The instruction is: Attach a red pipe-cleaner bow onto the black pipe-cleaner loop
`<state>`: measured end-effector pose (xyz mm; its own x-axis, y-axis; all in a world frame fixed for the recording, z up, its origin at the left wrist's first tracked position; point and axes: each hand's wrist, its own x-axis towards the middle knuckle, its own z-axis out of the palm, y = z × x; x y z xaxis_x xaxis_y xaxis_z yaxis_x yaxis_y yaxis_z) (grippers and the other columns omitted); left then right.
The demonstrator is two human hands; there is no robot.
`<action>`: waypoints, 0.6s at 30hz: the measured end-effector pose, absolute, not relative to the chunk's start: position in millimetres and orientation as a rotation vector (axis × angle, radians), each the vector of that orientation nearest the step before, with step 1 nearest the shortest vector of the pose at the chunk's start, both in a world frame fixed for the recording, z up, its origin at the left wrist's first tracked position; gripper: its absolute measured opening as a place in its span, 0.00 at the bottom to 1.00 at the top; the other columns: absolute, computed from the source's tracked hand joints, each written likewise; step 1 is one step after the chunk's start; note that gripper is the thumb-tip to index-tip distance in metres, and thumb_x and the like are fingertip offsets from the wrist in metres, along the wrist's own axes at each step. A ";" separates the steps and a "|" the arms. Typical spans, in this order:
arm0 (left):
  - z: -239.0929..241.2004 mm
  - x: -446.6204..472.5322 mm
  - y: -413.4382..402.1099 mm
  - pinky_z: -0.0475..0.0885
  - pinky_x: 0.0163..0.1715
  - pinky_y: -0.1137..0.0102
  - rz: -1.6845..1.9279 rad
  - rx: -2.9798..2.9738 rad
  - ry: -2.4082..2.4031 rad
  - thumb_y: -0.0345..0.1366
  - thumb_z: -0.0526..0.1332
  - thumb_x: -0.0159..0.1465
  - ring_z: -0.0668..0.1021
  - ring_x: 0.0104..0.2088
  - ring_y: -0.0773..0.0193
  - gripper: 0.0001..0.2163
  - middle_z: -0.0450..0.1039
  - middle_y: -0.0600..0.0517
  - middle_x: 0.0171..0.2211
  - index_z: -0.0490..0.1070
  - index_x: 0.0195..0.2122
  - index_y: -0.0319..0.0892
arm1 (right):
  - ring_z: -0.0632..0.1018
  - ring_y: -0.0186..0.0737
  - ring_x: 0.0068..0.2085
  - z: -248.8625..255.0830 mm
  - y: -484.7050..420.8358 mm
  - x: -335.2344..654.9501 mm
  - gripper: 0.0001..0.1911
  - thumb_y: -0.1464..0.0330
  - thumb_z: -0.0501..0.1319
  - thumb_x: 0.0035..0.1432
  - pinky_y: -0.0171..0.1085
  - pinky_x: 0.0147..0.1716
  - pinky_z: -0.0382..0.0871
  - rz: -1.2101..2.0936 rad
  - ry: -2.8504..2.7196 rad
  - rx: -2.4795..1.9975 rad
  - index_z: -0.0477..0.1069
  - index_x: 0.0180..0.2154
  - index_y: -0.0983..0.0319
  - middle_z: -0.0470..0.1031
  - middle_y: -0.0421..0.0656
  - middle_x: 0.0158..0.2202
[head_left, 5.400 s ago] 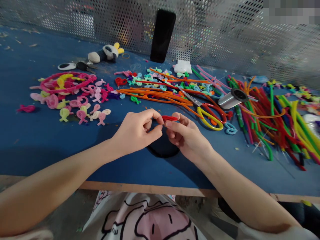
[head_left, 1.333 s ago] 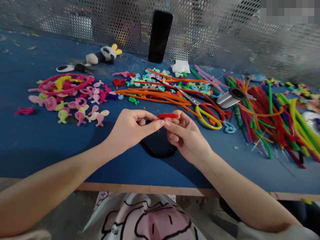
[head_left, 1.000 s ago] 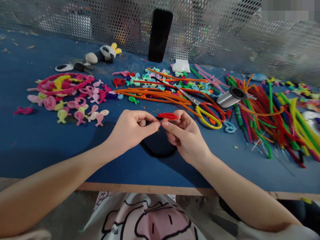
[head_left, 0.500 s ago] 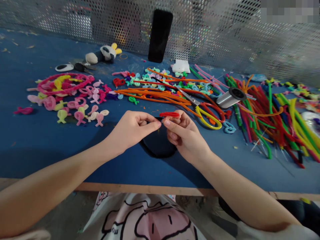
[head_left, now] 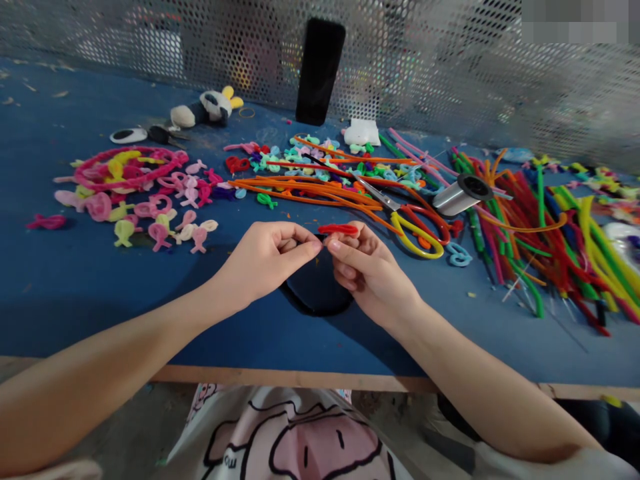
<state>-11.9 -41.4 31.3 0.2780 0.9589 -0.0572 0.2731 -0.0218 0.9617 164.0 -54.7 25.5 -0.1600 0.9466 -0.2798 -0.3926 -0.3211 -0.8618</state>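
Observation:
My left hand (head_left: 273,257) is closed in a pinch at the top of a black ring (head_left: 317,312), whose lower curve shows beneath my hands. Thumb and fingertips hide the part gripped. Close against it, my right hand (head_left: 367,270) pinches a folded piece of red pipe cleaner (head_left: 339,229), which sticks out above the fingers. The two thumbs almost meet, and how the red piece joins the ring is hidden. Just beyond my right hand lie scissors (head_left: 417,235) with yellow and red handles.
Orange pipe cleaners (head_left: 310,193) lie beyond my hands. Small twisted pink and yellow shapes (head_left: 160,233) and a pink ring (head_left: 83,175) are at left. A wire spool (head_left: 457,197) and a multicoloured pipe-cleaner pile (head_left: 555,247) are at right. A phone (head_left: 320,73) leans on the perforated metal panel (head_left: 420,60).
Almost nothing differs. Both hands keep their pinch in the same place, and the red pipe cleaner has shifted only very slightly.

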 end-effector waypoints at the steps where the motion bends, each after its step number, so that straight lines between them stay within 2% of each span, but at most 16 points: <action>1: 31.2 -11.9 -41.5 0.50 0.17 0.73 0.840 1.525 1.193 0.41 0.64 0.61 0.56 0.18 0.73 0.10 0.56 0.59 0.16 0.78 0.31 0.39 | 0.60 0.23 0.18 25.5 -54.8 164.0 0.23 0.68 0.75 0.46 0.28 0.13 0.46 1.693 -0.778 -1.038 0.60 0.32 0.57 0.74 0.31 0.29; 8: 29.4 -11.7 -41.5 0.51 0.18 0.74 0.841 1.491 1.168 0.40 0.62 0.63 0.57 0.18 0.74 0.09 0.56 0.60 0.18 0.75 0.31 0.39 | 0.60 0.23 0.18 25.9 -54.9 164.9 0.24 0.69 0.76 0.44 0.27 0.13 0.46 1.727 -0.792 -1.038 0.60 0.32 0.57 0.73 0.30 0.27; 13: 29.8 -12.1 -41.2 0.51 0.18 0.74 0.836 1.525 1.170 0.40 0.62 0.62 0.57 0.19 0.73 0.09 0.56 0.59 0.18 0.74 0.31 0.38 | 0.61 0.23 0.17 25.4 -54.5 164.5 0.26 0.68 0.77 0.43 0.27 0.13 0.46 1.674 -0.840 -1.069 0.58 0.31 0.57 0.70 0.29 0.23; 18: 31.9 -12.5 -41.6 0.51 0.18 0.74 0.834 1.545 1.181 0.39 0.62 0.62 0.56 0.19 0.74 0.09 0.55 0.59 0.18 0.74 0.30 0.38 | 0.60 0.23 0.16 25.3 -55.7 163.9 0.25 0.68 0.76 0.45 0.25 0.13 0.49 1.589 -0.886 -1.087 0.58 0.32 0.57 0.67 0.28 0.21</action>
